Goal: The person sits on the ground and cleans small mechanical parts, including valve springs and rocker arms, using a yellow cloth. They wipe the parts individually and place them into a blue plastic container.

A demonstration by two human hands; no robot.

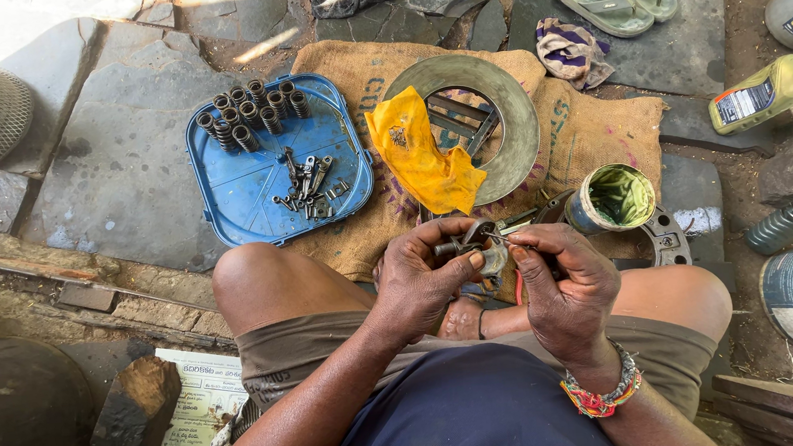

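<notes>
Hands (pixel 491 267) over burlap sack (pixel 589 125), stone floor (pixel 123 161)

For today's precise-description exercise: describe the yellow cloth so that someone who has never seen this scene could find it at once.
Start at the brown burlap sack spread on the stone ground ahead of the seated person. On it lies a large flat metal ring, just right of the blue tray of springs. The yellow cloth is draped over that ring's left edge: crumpled, and the only bright yellow thing there.

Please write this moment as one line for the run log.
left hand: holds small grey metal part | right hand: works thin tool on it | nearby: blue plastic tray with coil springs
</notes>
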